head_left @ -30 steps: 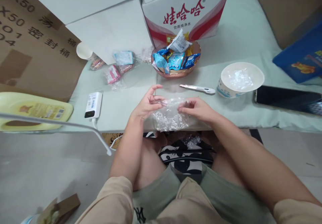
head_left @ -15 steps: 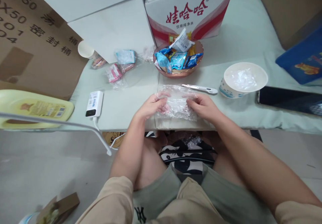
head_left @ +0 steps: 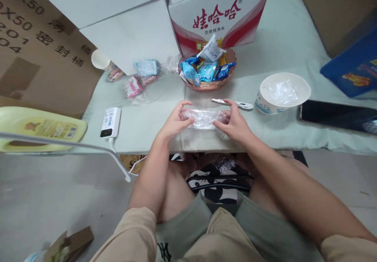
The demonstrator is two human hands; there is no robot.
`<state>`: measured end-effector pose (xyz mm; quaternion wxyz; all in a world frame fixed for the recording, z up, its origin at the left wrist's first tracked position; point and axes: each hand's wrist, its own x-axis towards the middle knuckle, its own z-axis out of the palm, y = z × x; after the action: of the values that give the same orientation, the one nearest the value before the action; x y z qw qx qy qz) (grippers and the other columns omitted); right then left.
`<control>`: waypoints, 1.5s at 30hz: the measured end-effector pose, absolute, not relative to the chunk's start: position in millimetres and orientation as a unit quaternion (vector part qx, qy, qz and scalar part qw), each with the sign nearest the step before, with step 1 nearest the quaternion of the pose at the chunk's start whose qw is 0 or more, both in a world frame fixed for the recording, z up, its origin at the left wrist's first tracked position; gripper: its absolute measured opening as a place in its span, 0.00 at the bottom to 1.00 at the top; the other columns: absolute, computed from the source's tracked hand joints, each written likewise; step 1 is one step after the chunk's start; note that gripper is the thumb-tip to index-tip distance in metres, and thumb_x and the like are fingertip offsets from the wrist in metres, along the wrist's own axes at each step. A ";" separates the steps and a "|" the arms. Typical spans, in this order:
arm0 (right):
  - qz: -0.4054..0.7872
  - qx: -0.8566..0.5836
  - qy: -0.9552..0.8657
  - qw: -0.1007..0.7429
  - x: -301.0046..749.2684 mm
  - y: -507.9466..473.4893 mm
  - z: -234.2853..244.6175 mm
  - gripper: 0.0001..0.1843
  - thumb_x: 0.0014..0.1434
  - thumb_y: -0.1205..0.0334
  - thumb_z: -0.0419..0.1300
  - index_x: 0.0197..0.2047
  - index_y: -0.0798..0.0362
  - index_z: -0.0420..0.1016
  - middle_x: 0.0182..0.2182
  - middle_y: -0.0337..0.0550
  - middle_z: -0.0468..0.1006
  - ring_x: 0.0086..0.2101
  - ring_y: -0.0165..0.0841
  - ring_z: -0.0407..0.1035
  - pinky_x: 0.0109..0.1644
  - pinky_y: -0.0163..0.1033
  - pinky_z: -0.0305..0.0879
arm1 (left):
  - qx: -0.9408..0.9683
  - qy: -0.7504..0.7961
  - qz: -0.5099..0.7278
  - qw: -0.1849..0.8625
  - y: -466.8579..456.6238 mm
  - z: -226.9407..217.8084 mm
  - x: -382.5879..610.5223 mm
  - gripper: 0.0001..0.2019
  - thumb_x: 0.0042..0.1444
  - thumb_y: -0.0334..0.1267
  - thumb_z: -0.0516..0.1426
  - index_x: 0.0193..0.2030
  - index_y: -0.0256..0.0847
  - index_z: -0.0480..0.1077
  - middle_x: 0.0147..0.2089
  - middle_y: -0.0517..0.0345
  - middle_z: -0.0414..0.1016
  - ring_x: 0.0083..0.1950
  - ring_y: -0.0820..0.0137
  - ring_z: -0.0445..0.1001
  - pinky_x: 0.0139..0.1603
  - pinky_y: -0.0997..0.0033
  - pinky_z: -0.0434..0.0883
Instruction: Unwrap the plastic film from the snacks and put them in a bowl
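A crinkled clear plastic wrapper (head_left: 203,119) lies folded into a narrow strip between my two hands, above the cloth near the table's front edge. My left hand (head_left: 176,121) grips its left end, thumb in front and fingers curved behind. At the other end, my right hand (head_left: 235,124) has its thumb on the plastic, with the index finger raised toward a white utility knife (head_left: 245,105). That knife lies just behind the wrapper. Whether anything is inside the plastic, I cannot tell.
Behind is a pinkish bowl (head_left: 206,86) of wrapped snacks. A paper bowl (head_left: 266,105) with clear plastic in it and a dark phone (head_left: 335,117) are at right. Leftward are small packets (head_left: 134,87), a power bank (head_left: 110,122) and a yellow bottle (head_left: 44,126).
The plastic wrapper, spread flat and wide before, is now folded into a narrower strip. My fingers have come up around its ends, the right index finger lifting.
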<state>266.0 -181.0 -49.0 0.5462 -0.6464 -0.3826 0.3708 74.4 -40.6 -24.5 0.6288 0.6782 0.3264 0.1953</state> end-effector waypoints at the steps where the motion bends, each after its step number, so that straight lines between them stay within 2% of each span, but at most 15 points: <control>1: 0.356 -0.656 -0.370 0.553 264.9 -179.9 -50.0 0.36 0.48 0.57 0.66 0.60 0.47 0.62 0.36 0.38 0.80 0.29 0.33 0.70 0.38 0.42 0.68 | 0.683 0.330 0.218 0.615 -40.2 -26.7 76.1 0.33 0.42 0.38 0.69 0.55 0.48 0.64 0.49 0.58 0.72 0.37 0.75 0.71 0.37 0.75 0.68; 3: 0.324 -0.674 -0.353 0.562 264.9 -178.0 -49.0 0.23 0.48 0.58 0.64 0.49 0.49 0.70 0.35 0.39 0.79 0.31 0.34 0.71 0.42 0.44 0.68 | 0.694 0.343 0.279 0.568 -38.7 -29.9 77.9 0.33 0.42 0.39 0.69 0.55 0.49 0.63 0.56 0.54 0.69 0.45 0.72 0.72 0.43 0.73 0.69; 6: 0.246 -0.693 -0.377 0.563 266.4 -178.2 -42.2 0.06 0.50 0.57 0.61 0.32 0.48 0.70 0.32 0.40 0.78 0.35 0.37 0.71 0.46 0.46 0.68 | 0.704 0.382 0.357 0.480 -40.5 -31.7 79.2 0.18 0.48 0.44 0.66 0.43 0.45 0.66 0.43 0.57 0.70 0.44 0.70 0.71 0.44 0.71 0.69; 9: 0.173 -0.670 -0.444 0.569 263.7 -181.7 -34.9 0.03 0.51 0.61 0.59 0.29 0.47 0.67 0.37 0.42 0.81 0.42 0.42 0.74 0.52 0.48 0.67 | 0.733 0.360 0.346 0.462 -51.9 -32.4 84.1 0.14 0.54 0.49 0.64 0.39 0.43 0.68 0.36 0.58 0.71 0.40 0.69 0.72 0.44 0.68 0.70; 11: 0.183 -0.633 -0.495 0.566 259.2 -184.4 -32.0 0.04 0.52 0.63 0.58 0.30 0.47 0.65 0.40 0.43 0.82 0.45 0.43 0.74 0.54 0.49 0.66 | 0.763 0.299 0.313 0.480 -61.9 -32.7 89.5 0.22 0.52 0.50 0.66 0.50 0.44 0.70 0.50 0.52 0.75 0.50 0.64 0.74 0.51 0.65 0.71; 13: 0.246 -0.586 -0.526 0.565 254.0 -186.1 -30.9 0.03 0.54 0.62 0.57 0.31 0.47 0.65 0.41 0.43 0.82 0.46 0.42 0.75 0.53 0.48 0.67 | 0.782 0.248 0.289 0.494 -70.0 -32.1 94.8 0.33 0.49 0.49 0.69 0.61 0.47 0.66 0.65 0.47 0.68 0.63 0.58 0.70 0.59 0.61 0.70; 15: 0.317 -0.551 -0.521 0.570 249.8 -186.6 -31.3 0.03 0.57 0.58 0.57 0.33 0.47 0.67 0.38 0.41 0.81 0.42 0.39 0.75 0.49 0.45 0.68 | 0.795 0.224 0.262 0.499 -74.4 -30.2 98.3 0.34 0.50 0.49 0.69 0.64 0.48 0.67 0.69 0.46 0.65 0.67 0.56 0.67 0.64 0.58 0.68; 20: 0.385 -0.577 -0.428 0.580 247.2 -184.2 -37.4 0.14 0.58 0.50 0.59 0.45 0.47 0.68 0.32 0.37 0.78 0.31 0.33 0.71 0.38 0.40 0.67 | 0.803 0.229 0.210 0.509 -73.3 -27.4 100.8 0.16 0.58 0.50 0.63 0.47 0.41 0.78 0.55 0.47 0.78 0.57 0.59 0.75 0.60 0.58 0.70; 22: 0.366 -0.632 -0.382 0.566 248.8 -183.1 -41.7 0.20 0.57 0.49 0.62 0.49 0.47 0.66 0.30 0.35 0.77 0.28 0.33 0.69 0.35 0.40 0.66 | 0.786 0.248 0.226 0.519 -71.2 -29.6 101.6 0.17 0.57 0.52 0.63 0.42 0.40 0.79 0.53 0.47 0.78 0.53 0.62 0.76 0.55 0.61 0.72; 25: 0.287 -0.675 -0.376 0.566 250.9 -182.0 -47.4 0.30 0.49 0.47 0.68 0.52 0.47 0.65 0.40 0.43 0.79 0.36 0.36 0.73 0.39 0.42 0.68 | 0.731 0.283 0.224 0.579 -68.3 -34.3 102.5 0.22 0.52 0.56 0.66 0.42 0.39 0.76 0.44 0.52 0.78 0.44 0.66 0.76 0.46 0.66 0.72; 27: 0.277 -0.652 -0.417 0.569 250.2 -182.8 -47.9 0.27 0.48 0.47 0.69 0.48 0.47 0.67 0.43 0.45 0.78 0.40 0.37 0.72 0.41 0.42 0.68 | 0.689 0.280 0.208 0.635 -66.8 -36.4 102.6 0.26 0.46 0.56 0.69 0.45 0.39 0.74 0.41 0.55 0.78 0.41 0.67 0.76 0.44 0.68 0.72; 30: 0.296 -0.632 -0.457 0.552 248.1 -190.2 -37.5 0.13 0.53 0.51 0.64 0.36 0.49 0.68 0.31 0.38 0.74 0.31 0.32 0.67 0.37 0.40 0.65 | 0.662 0.248 0.227 0.670 -64.8 -36.8 101.9 0.31 0.40 0.53 0.73 0.47 0.41 0.71 0.46 0.53 0.78 0.47 0.66 0.77 0.47 0.69 0.72; 35: 0.103 -0.717 -0.461 0.513 280.4 -219.4 12.7 0.09 0.50 0.60 0.62 0.28 0.47 0.64 0.24 0.36 0.68 0.27 0.32 0.61 0.34 0.41 0.59 | 0.663 0.253 0.250 0.658 -61.2 -32.3 98.7 0.24 0.48 0.53 0.68 0.45 0.42 0.69 0.47 0.52 0.77 0.50 0.66 0.76 0.52 0.66 0.71; 40: -0.134 -0.865 -0.324 0.358 369.1 -233.3 57.9 0.16 0.43 0.70 0.63 0.23 0.46 0.57 0.27 0.41 0.68 0.33 0.36 0.66 0.40 0.49 0.54 | 0.690 0.244 0.224 0.644 -60.8 -28.1 95.4 0.16 0.53 0.47 0.64 0.41 0.39 0.71 0.42 0.53 0.76 0.45 0.68 0.74 0.47 0.68 0.70; 45: -0.086 -0.924 -0.307 0.210 402.1 -221.5 60.6 0.13 0.46 0.67 0.66 0.27 0.48 0.64 0.30 0.44 0.73 0.37 0.40 0.70 0.40 0.49 0.55 | 0.696 0.231 0.208 0.647 -60.5 -27.4 97.8 0.12 0.53 0.43 0.63 0.39 0.38 0.71 0.38 0.56 0.75 0.41 0.71 0.72 0.44 0.69 0.69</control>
<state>402.1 -221.5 60.6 0.2096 -0.9242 -0.3073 -0.0863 97.8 -60.5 -27.4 0.6472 0.6960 0.2315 0.2076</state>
